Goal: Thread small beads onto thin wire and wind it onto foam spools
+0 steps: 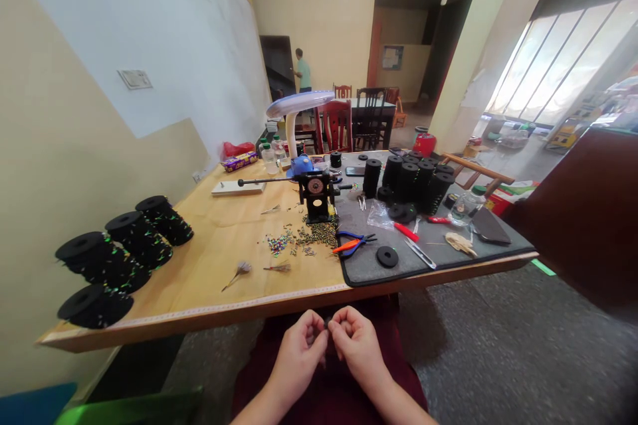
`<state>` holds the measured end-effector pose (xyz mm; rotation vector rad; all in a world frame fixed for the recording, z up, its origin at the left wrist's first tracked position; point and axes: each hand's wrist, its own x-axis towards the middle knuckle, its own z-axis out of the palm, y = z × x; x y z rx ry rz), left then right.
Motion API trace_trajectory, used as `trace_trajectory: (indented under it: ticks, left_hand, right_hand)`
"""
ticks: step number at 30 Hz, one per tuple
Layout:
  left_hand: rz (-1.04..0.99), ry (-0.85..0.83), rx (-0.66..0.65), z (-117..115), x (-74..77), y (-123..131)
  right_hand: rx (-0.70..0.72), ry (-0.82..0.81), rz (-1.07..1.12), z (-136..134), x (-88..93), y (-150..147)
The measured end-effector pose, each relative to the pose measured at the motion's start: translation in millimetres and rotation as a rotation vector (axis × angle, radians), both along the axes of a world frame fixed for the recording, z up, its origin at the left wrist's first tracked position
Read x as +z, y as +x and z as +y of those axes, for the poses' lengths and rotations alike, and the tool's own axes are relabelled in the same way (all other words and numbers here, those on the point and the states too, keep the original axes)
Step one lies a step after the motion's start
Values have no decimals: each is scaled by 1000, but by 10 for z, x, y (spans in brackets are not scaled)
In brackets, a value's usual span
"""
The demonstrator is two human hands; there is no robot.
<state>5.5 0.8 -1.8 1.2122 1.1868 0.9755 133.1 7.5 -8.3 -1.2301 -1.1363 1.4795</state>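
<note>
Black metal hand-crank winder with a round dial (315,202) stands mid-table; using it as the reference. Left hand (300,348) and right hand (359,345) are on the near side of the winder, off the table edge, above the person's dark red clothing (326,405). Both closed, thumbs pinched against index fingers, tips nearly meeting at a small dark piece (327,323) — mostly hidden, can't tell what it is.

Pale wooden tabletop (199,285) on the winder's left, dark-edged grey mat (363,272) on its right. At the winder's foot, near side: scattered small brass-toned pieces (321,235), then mixed-colour beads (278,245) slightly left. Nearer still, left: grey tuft on a thin stem (242,268).

Near-right of the winder: orange-and-blue-handled pliers (351,244), then a flat black ring (387,256) lying on the mat. Right: group of upright black cylinder stacks (409,180). Far left: more black stacks with bright green bits (129,236). Just behind the winder — white-and-blue desk lamp (302,103).
</note>
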Motion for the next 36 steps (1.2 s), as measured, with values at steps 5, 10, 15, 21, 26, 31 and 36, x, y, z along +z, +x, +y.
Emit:
trace_trajectory:
  ticks: [5, 10, 15, 21, 26, 31, 36]
  left_hand:
    - [-265, -209, -6, 11, 42, -1]
    - [-335, -252, -26, 16, 37, -22]
    - [-326, -270, 55, 28, 8, -46]
    - [-339, -279, 88, 44, -6, -61]
    - [-387, -313, 86, 30, -7, -66]
    - [-394, -322, 82, 30, 28, -60]
    - [-384, -305, 82, 38, 42, -52]
  right_hand:
    - [-18, -81, 113, 18, -12, -16]
    - [-8, -112, 136, 12, -23, -18]
    - [-12, -116, 116, -42, 51, 12]
    - [38, -134, 102, -104, 74, 27]
    - [50, -133, 97, -112, 72, 19]
    - [68, -129, 97, -110, 54, 9]
    - [76, -128, 76, -106, 33, 4]
